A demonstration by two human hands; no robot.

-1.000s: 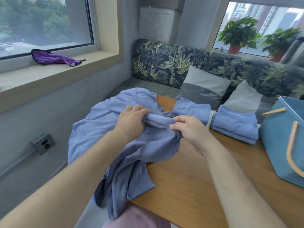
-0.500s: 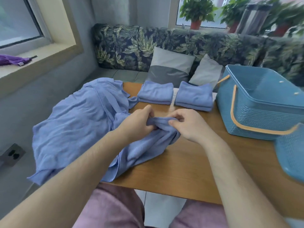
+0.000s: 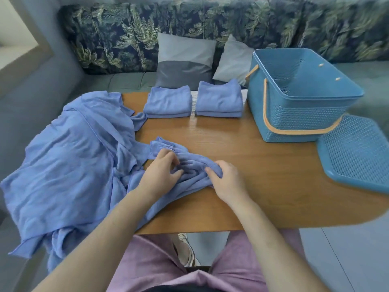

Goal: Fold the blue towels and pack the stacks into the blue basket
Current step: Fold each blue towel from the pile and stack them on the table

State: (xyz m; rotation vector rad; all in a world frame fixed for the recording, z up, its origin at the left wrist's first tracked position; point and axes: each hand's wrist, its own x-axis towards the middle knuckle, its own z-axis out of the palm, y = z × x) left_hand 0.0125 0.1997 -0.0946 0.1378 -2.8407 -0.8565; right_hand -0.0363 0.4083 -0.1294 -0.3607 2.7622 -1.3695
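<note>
Head camera looks down at two bare hands on a wooden table (image 3: 252, 165). The left hand (image 3: 162, 171) has its fingers curled into a scrunched blue towel (image 3: 192, 164). The right hand (image 3: 227, 182) grabs the same towel just beside it, with thumb and fingers bent round a fold.

The towel lies right between the two hands and touches both, in the near half of the table. It is all bunched up and not flat, so I think folding this one is only at the start.

To the left of the hands a big loose pile (image 3: 69, 161) of blue cloth hangs over the side of the table. I cannot tell how many towels are in it.

At the far side of the table sit the left stack (image 3: 168, 102) and the right stack (image 3: 219, 100), side by side with a small gap. Those look done.

To the right stands the blue basket (image 3: 294, 116), open, and I see no towel in it. Its lid (image 3: 355, 154) lies flat just beside it.

So some folding is done, more is left, and no packing is done yet.
</note>
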